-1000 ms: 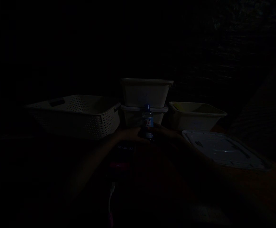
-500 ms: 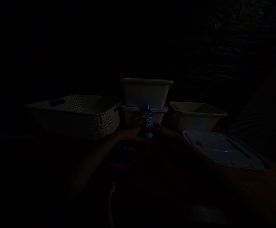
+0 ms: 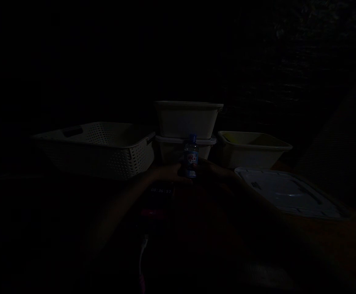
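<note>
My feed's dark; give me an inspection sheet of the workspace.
Surface: reddish-brown where visible, mostly lost in darkness.
Handled item: blue-capped bottle, roughly upright, label facing the camera.
Clutter: perforated basket left; stacked tubs behind the bottle; another tub and pale lid right; dark device reading 00:36:57.
Hands: left hand and right hand flank the bottle; grip unclear.
Cables: pale cable near the device; connection unclear.
Surroundings: near-black, details unreadable.

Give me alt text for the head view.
Left hand and right hand flank a blue-capped bottle in near darkness. Behind it stand two stacked tubs, with a perforated basket to the left, an open tub and flat lid to the right.
</note>
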Demonstrator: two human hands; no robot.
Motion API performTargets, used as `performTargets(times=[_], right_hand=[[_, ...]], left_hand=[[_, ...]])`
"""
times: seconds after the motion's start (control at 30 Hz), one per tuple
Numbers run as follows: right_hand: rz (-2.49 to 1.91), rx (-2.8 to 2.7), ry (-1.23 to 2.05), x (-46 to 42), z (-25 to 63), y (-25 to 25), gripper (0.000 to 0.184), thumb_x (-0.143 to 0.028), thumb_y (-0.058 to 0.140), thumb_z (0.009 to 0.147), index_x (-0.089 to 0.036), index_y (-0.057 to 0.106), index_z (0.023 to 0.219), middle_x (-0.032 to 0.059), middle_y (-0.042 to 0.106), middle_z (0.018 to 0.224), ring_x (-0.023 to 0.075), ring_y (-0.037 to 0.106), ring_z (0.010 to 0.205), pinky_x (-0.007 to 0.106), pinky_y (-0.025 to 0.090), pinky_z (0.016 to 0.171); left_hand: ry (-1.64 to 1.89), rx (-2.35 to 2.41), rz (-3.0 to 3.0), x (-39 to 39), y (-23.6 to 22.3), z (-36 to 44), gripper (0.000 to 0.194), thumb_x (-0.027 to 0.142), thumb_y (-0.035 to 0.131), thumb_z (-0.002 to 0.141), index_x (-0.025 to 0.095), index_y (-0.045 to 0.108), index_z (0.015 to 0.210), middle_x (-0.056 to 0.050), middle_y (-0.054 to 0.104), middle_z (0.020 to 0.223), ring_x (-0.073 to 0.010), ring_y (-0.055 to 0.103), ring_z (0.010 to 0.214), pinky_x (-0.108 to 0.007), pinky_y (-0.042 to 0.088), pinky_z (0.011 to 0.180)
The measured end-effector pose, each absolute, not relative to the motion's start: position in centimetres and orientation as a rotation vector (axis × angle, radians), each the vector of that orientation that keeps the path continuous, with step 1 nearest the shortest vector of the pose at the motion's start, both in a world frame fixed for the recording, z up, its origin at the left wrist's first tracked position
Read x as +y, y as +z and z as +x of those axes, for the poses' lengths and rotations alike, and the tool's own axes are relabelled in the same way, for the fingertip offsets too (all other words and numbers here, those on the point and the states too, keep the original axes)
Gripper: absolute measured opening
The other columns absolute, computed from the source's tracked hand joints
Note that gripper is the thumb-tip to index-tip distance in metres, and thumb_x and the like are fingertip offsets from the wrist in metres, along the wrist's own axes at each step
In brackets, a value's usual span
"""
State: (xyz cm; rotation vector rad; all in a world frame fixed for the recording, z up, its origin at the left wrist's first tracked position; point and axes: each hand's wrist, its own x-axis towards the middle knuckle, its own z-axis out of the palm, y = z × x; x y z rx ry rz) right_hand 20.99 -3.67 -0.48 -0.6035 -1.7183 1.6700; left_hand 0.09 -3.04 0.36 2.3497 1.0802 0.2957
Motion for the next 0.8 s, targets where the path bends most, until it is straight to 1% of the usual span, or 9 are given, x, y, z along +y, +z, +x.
performTargets(times=[0.13, 0.27, 0.47, 0.6, 0.67, 0.8], right_hand=[[-0.597, -1.724, 1.682, -3.5, 21.2, -0.5, 0.042, -0.03, 0.063, 0.081, -0.016, 0.051, 0.12, 0.0099, 0.063, 0.108, 0.0167, 0.062, 0.09, 0.03, 0.05, 0.082], [-0.624, -1.673, 1.671, -3.8, 21.2, -0.2, 0.047, -0.028, 0.065, 0.079, -0.019, 0.05, 0.122, 0.0089, 0.063, 0.109, 0.0174, 0.063, 0.092, 0.032, 0.05, 0.084], [-0.61, -1.615, 1.681, -3.8, 20.7, -0.5, 0.049, -0.027, 0.067, 0.077, -0.02, 0.05, 0.122, 0.009, 0.063, 0.111, 0.0194, 0.063, 0.095, 0.035, 0.05, 0.087], [-0.632, -1.578, 1.665, -4.1, 20.1, -0.5, 0.041, -0.027, 0.064, 0.079, -0.019, 0.053, 0.118, 0.0084, 0.063, 0.111, 0.0197, 0.063, 0.097, 0.037, 0.048, 0.092], [-0.66, -1.586, 1.635, -4.2, 20.0, -0.5, 0.037, -0.027, 0.064, 0.079, -0.018, 0.055, 0.114, 0.0084, 0.063, 0.11, 0.0192, 0.063, 0.097, 0.038, 0.047, 0.093], [-0.694, -1.582, 1.616, -4.1, 20.0, -0.7, 0.041, -0.027, 0.068, 0.076, -0.019, 0.053, 0.113, 0.0084, 0.063, 0.111, 0.0187, 0.063, 0.095, 0.039, 0.047, 0.094]], left_hand=[[0.326, 1.018, 2.354, -2.8, 0.1, 0.1, 0.072, 0.058, 0.066, 0.066, 0.017, 0.05, 0.122, -0.01, 0.062, 0.115, -0.0249, 0.059, 0.103, -0.035, 0.046, 0.086], [0.352, 1.006, 2.369, -2.7, -0.1, 0.1, 0.074, 0.059, 0.065, 0.066, 0.018, 0.047, 0.124, -0.009, 0.059, 0.12, -0.0243, 0.058, 0.106, -0.034, 0.046, 0.087], [0.285, 1.063, 2.357, -3.2, 0.4, 0.1, 0.07, 0.061, 0.063, 0.067, 0.018, 0.05, 0.121, -0.009, 0.06, 0.117, -0.0244, 0.059, 0.101, -0.033, 0.047, 0.084], [0.372, 1.082, 2.435, -3.5, 0.6, 0.2, 0.079, 0.06, 0.064, 0.065, 0.019, 0.042, 0.13, -0.011, 0.053, 0.128, -0.0264, 0.054, 0.11, -0.036, 0.043, 0.091], [0.377, 1.081, 2.445, -3.6, 0.7, 0.2, 0.081, 0.061, 0.064, 0.066, 0.019, 0.041, 0.131, -0.012, 0.052, 0.13, -0.027, 0.053, 0.112, -0.037, 0.042, 0.092], [0.364, 1.123, 2.464, -3.7, 0.8, 0.2, 0.081, 0.063, 0.062, 0.065, 0.018, 0.043, 0.129, -0.014, 0.053, 0.127, -0.0294, 0.053, 0.111, -0.039, 0.042, 0.091]])
